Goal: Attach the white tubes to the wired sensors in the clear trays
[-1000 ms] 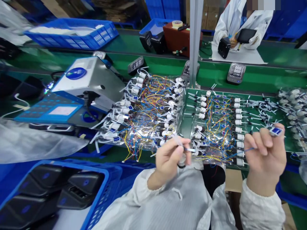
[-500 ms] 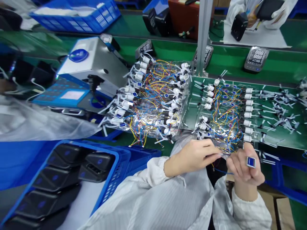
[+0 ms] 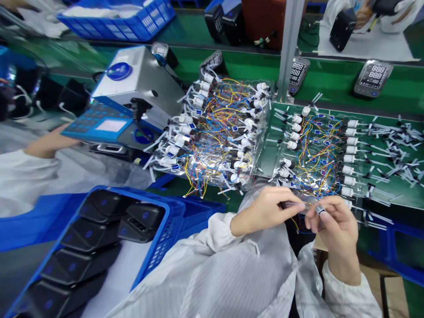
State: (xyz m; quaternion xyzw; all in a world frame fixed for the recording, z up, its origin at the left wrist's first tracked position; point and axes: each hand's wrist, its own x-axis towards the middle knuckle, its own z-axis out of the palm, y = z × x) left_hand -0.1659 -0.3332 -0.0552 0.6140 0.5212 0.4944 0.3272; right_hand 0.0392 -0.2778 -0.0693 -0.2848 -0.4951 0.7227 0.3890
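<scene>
My left hand is closed in a pinch at the front edge of the bench, on what look like thin wires; a dark piece shows partly under its fingers. Close by on the right, my right hand pinches a small blue-and-silver tag between thumb and fingers, beside those wires. Just beyond both hands lies a plastic tray with rows of white cylindrical parts joined to red, yellow and blue wires. Similar small blue tags sit on these wires.
A second wired tray lies left, beside a grey-and-blue machine. Loose white tube pieces are at right. A blue crate holds black housings. A metal post stands behind; co-workers' hands show at left and top right.
The tag that lay on a finger of my right hand is now pinched in its fingertips, turned toward the wires. A co-worker's hand appears at left by the machine. The view has shifted slightly.
</scene>
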